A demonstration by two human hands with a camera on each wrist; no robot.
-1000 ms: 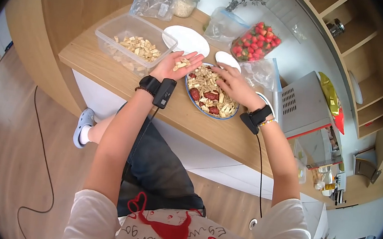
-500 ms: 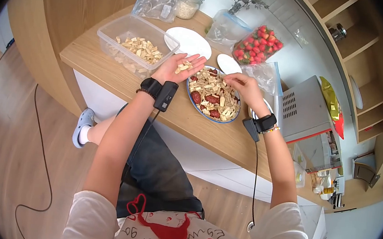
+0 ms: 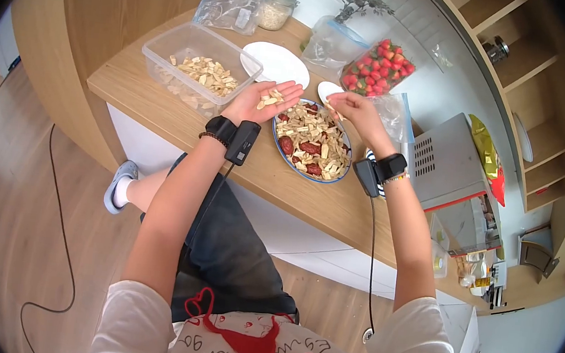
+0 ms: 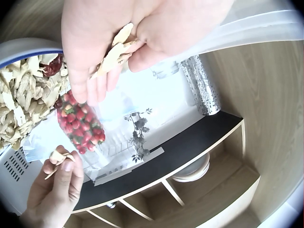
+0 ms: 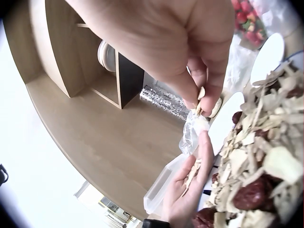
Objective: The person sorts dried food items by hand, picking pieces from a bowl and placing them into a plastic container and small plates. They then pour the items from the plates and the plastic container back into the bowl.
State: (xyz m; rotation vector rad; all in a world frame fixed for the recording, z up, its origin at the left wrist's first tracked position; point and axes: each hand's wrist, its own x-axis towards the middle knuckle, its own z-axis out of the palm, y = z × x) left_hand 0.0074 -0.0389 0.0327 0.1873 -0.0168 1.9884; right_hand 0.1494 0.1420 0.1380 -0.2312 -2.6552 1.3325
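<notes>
My left hand (image 3: 250,102) is held palm up beside the plate, fingers straight, with a few pale dried slices (image 4: 113,56) lying on it. To its right, my right hand (image 3: 364,118) pinches a few similar slices (image 4: 58,160) between thumb and fingertips, above the far edge of the plate. This blue-rimmed plate (image 4: 28,46) is heaped with pale dried slices (image 3: 327,143) and wrinkled red dates (image 5: 254,192). On the left, a clear plastic tub (image 3: 149,52) contains more pale pieces (image 3: 210,76).
White oval plates (image 3: 280,62) stand behind my hands, near a clear box of strawberries (image 3: 380,66). Plastic bags (image 3: 227,12) and a glass jar (image 3: 276,10) line the back. A microwave oven (image 3: 443,152) is at the right.
My right hand, earlier spread over the heaped plate, has drawn its fingers into a pinch and risen toward the plate's far edge with slices. The left palm stays nearly still.
</notes>
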